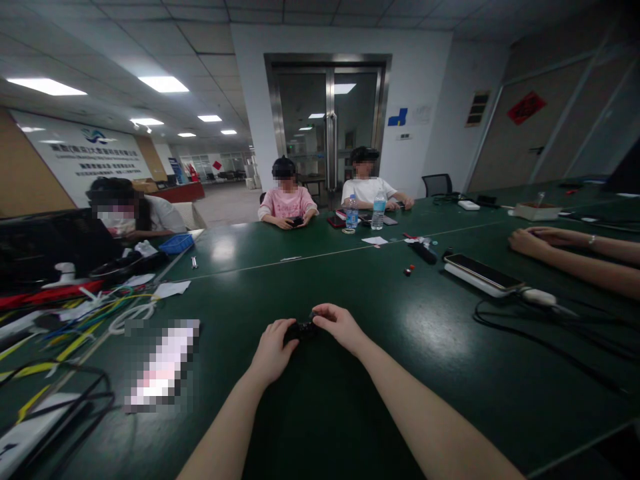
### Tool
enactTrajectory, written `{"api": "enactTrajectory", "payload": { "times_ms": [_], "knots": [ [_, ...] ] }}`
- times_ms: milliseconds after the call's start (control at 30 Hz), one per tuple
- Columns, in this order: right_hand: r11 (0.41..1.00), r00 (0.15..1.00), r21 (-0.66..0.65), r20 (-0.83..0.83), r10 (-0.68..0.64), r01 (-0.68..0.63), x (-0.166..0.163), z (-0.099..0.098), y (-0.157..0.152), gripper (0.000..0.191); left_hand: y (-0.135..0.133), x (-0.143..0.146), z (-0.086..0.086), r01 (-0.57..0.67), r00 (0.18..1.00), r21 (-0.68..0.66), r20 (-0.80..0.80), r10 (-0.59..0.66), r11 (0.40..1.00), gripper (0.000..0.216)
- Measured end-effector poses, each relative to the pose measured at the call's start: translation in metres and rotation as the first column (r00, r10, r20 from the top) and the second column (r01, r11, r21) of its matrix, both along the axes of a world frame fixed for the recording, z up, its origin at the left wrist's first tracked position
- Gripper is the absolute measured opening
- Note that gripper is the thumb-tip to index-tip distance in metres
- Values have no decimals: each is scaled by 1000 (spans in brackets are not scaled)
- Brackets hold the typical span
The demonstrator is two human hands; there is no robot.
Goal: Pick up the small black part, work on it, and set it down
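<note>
At one green table (395, 373), the person's two hands, left hand (274, 348) and right hand (341, 328), grip one small black device (304, 327) between them; two bottles (379, 212) stand well beyond.

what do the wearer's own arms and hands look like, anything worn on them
The left hand and right hand are ungloved, with no ring, watch or bracelet visible. The left forearm and right forearm are bare, with no sleeve showing within the picture. The nails are too small to judge.
</note>
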State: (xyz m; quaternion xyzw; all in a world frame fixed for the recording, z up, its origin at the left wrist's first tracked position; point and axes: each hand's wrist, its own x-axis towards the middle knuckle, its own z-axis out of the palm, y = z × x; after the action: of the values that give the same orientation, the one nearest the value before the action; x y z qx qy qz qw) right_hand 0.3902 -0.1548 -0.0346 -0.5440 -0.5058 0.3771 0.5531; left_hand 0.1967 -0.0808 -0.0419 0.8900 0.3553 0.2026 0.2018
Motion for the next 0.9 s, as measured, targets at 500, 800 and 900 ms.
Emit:
{"api": "enactTrajectory", "payload": {
  "times_ms": [500, 800, 900],
  "knots": [
    [997, 987, -51, -145, -70, 63, 7, 2, -3, 33, -4, 0, 5, -13, 1000, -20, -17, 13, 1000, 41],
    [992, 961, -53, -244, -127, 117, 12, -9, 5, 38, -5, -1, 7, -8, 1000, -22, -14, 7, 1000, 40],
    [992, 942, -32, -310, -128, 124, 13, -15, 8, 42, -3, 0, 5, -3, 1000, -4, -10, 3, 1000, 39]
  ]
}}
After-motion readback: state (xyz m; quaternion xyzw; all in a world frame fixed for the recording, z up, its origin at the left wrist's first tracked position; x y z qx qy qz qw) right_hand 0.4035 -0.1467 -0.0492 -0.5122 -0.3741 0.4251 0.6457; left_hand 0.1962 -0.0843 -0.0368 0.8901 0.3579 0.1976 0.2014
